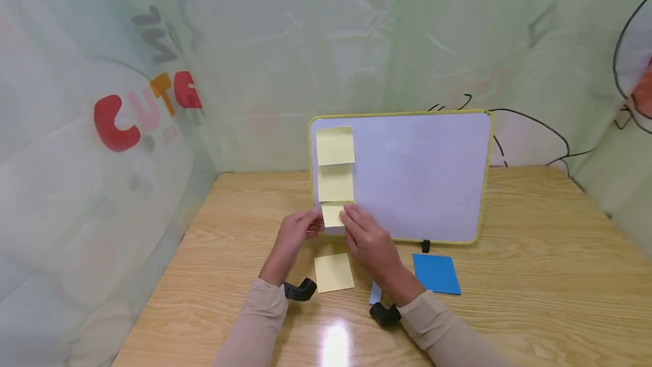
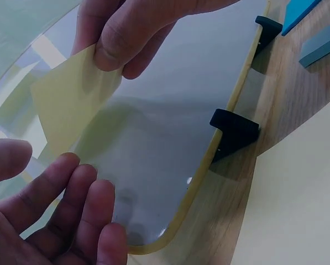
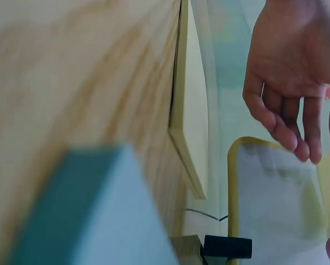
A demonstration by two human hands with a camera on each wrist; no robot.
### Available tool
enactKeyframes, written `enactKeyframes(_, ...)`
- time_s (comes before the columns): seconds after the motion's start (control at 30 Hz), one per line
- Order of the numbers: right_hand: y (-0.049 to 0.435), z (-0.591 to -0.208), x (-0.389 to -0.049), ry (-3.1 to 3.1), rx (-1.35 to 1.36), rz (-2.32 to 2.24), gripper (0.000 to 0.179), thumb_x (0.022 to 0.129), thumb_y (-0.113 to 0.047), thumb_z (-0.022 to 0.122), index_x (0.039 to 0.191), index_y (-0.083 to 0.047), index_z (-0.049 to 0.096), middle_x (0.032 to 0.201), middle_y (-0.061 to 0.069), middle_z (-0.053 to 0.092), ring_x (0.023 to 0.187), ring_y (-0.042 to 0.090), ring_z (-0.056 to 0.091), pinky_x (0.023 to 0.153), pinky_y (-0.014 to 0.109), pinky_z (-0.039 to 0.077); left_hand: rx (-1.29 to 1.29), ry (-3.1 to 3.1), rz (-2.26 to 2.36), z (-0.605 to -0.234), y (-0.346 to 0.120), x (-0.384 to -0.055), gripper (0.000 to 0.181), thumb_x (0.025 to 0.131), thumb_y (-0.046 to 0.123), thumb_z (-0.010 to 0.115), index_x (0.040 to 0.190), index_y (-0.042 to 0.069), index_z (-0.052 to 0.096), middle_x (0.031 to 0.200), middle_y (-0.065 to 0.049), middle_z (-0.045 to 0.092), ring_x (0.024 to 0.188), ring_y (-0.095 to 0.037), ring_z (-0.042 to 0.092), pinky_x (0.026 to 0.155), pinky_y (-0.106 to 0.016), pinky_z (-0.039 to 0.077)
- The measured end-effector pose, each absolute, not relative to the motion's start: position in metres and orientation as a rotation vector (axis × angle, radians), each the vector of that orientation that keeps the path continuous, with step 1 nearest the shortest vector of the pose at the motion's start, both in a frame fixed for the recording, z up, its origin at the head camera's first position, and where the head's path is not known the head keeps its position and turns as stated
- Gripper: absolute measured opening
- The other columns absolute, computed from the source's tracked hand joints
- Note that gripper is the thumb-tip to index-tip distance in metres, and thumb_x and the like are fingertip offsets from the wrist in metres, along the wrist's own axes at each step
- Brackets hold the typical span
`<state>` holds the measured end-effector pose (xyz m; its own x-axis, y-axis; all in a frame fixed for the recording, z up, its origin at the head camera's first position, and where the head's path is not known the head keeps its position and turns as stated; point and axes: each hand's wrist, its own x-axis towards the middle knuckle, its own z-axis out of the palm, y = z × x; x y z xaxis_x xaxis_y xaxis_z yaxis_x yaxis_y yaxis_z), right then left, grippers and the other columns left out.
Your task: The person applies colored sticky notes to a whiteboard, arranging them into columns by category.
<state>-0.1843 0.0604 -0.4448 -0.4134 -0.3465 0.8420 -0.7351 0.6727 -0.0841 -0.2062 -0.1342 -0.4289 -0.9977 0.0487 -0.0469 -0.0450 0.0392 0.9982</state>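
Note:
A whiteboard (image 1: 423,174) with a yellow frame stands on the table. Two pale yellow sticky notes, an upper one (image 1: 335,146) and a middle one (image 1: 335,183), are on its left side. Below them my right hand (image 1: 374,242) pinches a third sticky note (image 2: 71,99) by its right side, between thumb and fingers. That note tilts away from the board's surface in the left wrist view. My left hand (image 1: 297,231) is at the note's left edge, fingers loosely bent and thumb apart; whether a fingertip touches the note's corner is unclear.
A yellow sticky-note pad (image 1: 333,272) lies in front of the board, a blue pad (image 1: 437,274) to its right. Partly behind the right wrist is a light blue block (image 1: 375,293). Black feet (image 2: 236,130) support the board's lower edge. A printed curtain (image 1: 265,72) hangs behind.

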Motion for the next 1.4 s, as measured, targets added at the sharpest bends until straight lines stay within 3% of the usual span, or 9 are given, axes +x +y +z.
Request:
enactKeyframes(0.23,0.054,-0.445,-0.180,-2.088,0.776,0.577,0.038,0.081,0.002,0.077,0.118,0.003,0.071,0.126,0.023,0.065,0.118,0.041,0.061,0.087,0.048,0.054,-0.031,2.281,2.121,-0.427,-0.134,-0.212,0.035,0.102,0.028,0.058,0.107,-0.004,0.072,0.098,-0.011,0.072,0.085,-0.017,0.068,0.087,-0.044,0.055)
enactKeyframes(0.6,0.049,-0.446,-0.179,-2.144,0.737,0.589,0.037,0.080,0.002,0.079,0.117,0.002,0.072,0.126,0.024,0.064,0.119,0.042,0.060,0.087,0.047,0.054,-0.026,2.374,2.131,-0.426,-0.130,-0.216,0.031,0.099,0.026,0.064,0.101,-0.002,0.076,0.090,-0.007,0.073,0.081,-0.016,0.068,0.086,-0.048,0.053)
enactKeyframes(0.93,0.049,-0.444,-0.177,-2.192,0.738,0.592,0.036,0.082,0.002,0.078,0.117,0.001,0.072,0.128,0.024,0.063,0.123,0.042,0.058,0.088,0.047,0.054,-0.028,2.403,2.141,-0.426,-0.129,-0.218,0.029,0.098,0.022,0.065,0.103,-0.006,0.074,0.088,-0.007,0.071,0.079,-0.015,0.066,0.078,-0.040,0.053)
enactKeyframes(1.13,0.048,-0.444,-0.176,-2.250,0.717,0.592,0.035,0.084,-0.001,0.078,0.118,0.000,0.072,0.132,0.023,0.061,0.126,0.041,0.055,0.089,0.048,0.053,-0.025,2.443,2.131,-0.426,-0.129,-0.218,0.026,0.096,0.022,0.068,0.097,-0.002,0.077,0.084,-0.005,0.069,0.077,-0.014,0.062,0.074,-0.030,0.051)
enactKeyframes(1.4,0.047,-0.446,-0.176,-2.288,0.697,0.558,0.033,0.086,-0.003,0.076,0.119,-0.002,0.072,0.134,0.022,0.060,0.128,0.040,0.054,0.087,0.046,0.055,-0.051,2.561,2.039,-0.430,-0.129,-0.217,0.024,0.096,0.026,0.068,0.093,0.005,0.077,0.085,-0.005,0.070,0.080,-0.018,0.063,0.071,-0.031,0.050)
